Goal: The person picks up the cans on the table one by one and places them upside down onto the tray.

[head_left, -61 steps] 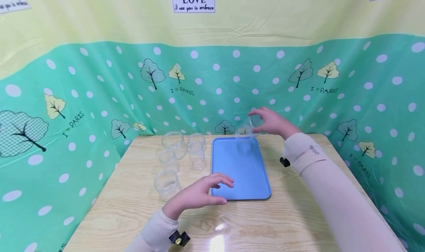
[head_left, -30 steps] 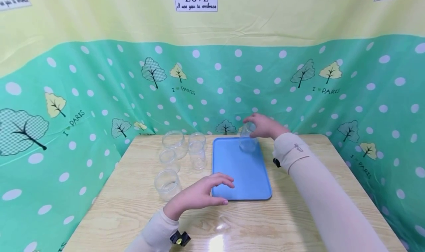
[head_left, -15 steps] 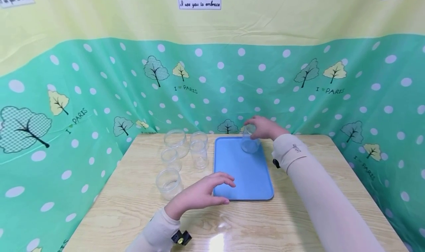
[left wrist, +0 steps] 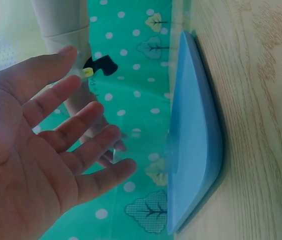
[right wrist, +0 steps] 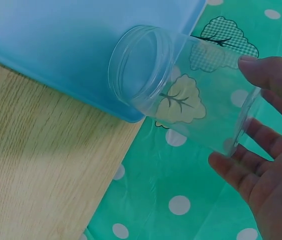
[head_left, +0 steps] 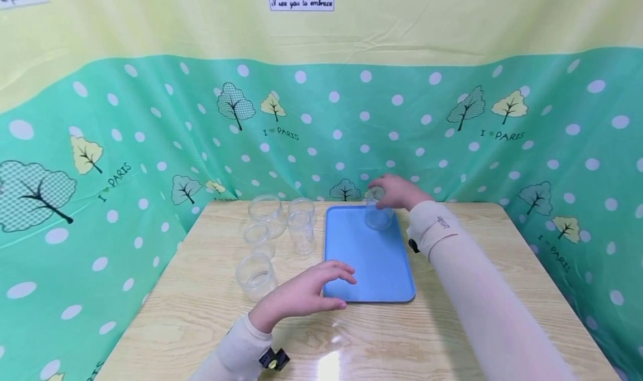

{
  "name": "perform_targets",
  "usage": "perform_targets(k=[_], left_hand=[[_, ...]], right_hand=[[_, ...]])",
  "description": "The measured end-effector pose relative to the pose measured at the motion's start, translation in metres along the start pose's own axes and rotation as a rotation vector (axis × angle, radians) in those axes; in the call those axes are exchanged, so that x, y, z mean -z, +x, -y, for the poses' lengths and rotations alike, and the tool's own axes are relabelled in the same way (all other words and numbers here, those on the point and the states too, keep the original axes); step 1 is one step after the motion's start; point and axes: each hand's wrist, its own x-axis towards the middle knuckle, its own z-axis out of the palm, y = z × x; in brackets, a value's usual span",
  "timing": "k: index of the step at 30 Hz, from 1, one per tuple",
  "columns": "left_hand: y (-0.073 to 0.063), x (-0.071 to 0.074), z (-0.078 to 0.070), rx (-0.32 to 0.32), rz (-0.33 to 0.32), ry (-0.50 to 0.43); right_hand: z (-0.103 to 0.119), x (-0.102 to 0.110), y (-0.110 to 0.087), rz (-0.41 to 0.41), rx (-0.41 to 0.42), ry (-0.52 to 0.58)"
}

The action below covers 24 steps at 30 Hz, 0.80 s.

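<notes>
My right hand [head_left: 397,192] holds a clear plastic jar [head_left: 379,218] at the back right corner of the blue tray [head_left: 369,266]. In the right wrist view, thumb and fingers grip the base end of the jar [right wrist: 196,95], and its threaded mouth faces down onto the tray [right wrist: 76,45]. The mouth appears to touch the tray surface. My left hand [head_left: 306,292] hovers by the tray's front left edge, holding nothing. Seen in the left wrist view, the left hand's [left wrist: 36,155] fingers are spread and relaxed, with the palm visible.
Several clear jars stand on the wooden table [head_left: 176,314] left of the tray: a wide one [head_left: 266,216] at the back, a slim one [head_left: 302,239], a small one [head_left: 258,244] and a squat one [head_left: 257,280] near the left forearm. A patterned curtain [head_left: 321,124] borders the table's back and sides.
My right hand has lowered the jar from above the tray's back edge to its back right corner, turning it mouth down. In the last half second little has moved. The left hand stays put.
</notes>
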Motion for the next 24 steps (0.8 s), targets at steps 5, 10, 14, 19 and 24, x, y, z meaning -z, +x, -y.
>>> perform_targets(k=[5, 10, 14, 19, 24], left_hand=[[-0.0007, -0.0003, -0.0001, 0.0, -0.002, 0.006], [-0.0006, -0.001, 0.0, -0.004, -0.005, 0.015], [-0.0003, -0.0013, 0.0006, -0.012, -0.006, 0.02], [-0.0002, -0.0017, 0.0011, -0.014, -0.005, 0.023], [-0.0007, -0.0021, 0.0009, -0.004, 0.001, 0.017]], right_hand=[[0.0016, 0.0015, 0.001, 0.004, 0.001, -0.003], [0.0025, 0.0011, 0.0018, 0.001, 0.013, -0.023], [0.0031, -0.0002, 0.0022, -0.002, 0.004, -0.017], [0.0036, -0.0024, 0.0028, 0.0, -0.002, 0.005], [0.0041, -0.0026, 0.0031, 0.007, -0.004, 0.02]])
